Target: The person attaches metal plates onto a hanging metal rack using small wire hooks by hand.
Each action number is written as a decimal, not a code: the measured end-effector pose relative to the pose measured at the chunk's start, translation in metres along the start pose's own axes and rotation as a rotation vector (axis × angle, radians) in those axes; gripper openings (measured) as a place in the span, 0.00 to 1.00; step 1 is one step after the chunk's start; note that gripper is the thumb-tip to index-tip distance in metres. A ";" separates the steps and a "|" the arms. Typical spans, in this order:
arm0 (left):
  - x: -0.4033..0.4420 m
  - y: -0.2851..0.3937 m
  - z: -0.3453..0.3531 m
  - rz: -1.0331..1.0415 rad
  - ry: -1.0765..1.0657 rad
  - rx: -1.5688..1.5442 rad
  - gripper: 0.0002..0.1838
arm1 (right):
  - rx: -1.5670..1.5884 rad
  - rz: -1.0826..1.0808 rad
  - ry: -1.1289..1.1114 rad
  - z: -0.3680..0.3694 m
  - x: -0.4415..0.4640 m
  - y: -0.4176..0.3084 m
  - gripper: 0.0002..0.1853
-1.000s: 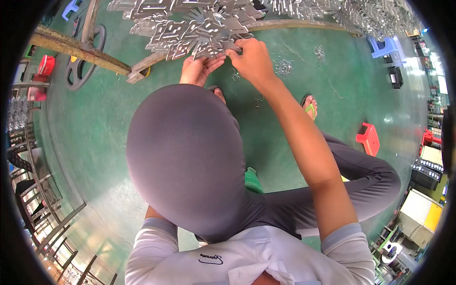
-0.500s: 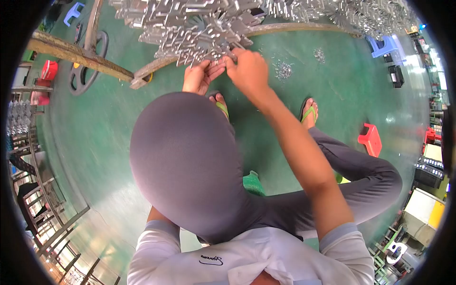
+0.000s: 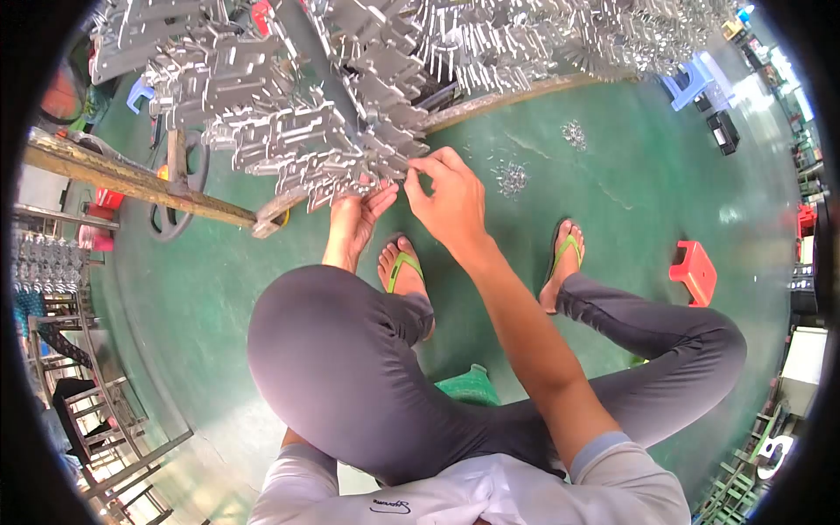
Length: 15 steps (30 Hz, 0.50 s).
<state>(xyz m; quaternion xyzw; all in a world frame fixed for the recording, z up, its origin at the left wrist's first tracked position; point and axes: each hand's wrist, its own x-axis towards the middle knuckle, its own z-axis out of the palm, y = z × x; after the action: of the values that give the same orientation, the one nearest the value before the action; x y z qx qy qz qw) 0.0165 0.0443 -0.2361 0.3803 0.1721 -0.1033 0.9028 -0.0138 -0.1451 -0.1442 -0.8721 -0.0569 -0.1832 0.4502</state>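
Right hand (image 3: 411,166): pinches thumb to forefinger at the edge of silvery metal parts (image 3: 332,144); anything between, unclear. Left hand (image 3: 354,219): just beside it, below the parts; grip, cannot tell.

Silvery metal pieces (image 3: 262,131), flat, thin, with cut-outs and jagged edges, shiny where light hits. Bunched in dense overlapping tiers in front of me, above the green floor (image 3: 490,324), edges pointing different ways. Lowest ones sit at my fingers: left hand (image 3: 352,223) under the bottom edge, right hand (image 3: 451,199) at the tier's right side. Can't tell which single piece I touch, or how they're attached.
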 end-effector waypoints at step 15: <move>-0.002 0.003 -0.004 0.013 -0.007 0.020 0.11 | 0.307 -0.228 0.303 -0.017 0.029 -0.038 0.21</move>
<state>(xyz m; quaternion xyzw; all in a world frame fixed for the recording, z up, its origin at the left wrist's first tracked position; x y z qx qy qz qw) 0.0144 0.0492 -0.2358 0.3901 0.1653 -0.1003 0.9002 -0.0017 -0.1380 -0.0952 -0.7439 -0.1138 -0.3508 0.5573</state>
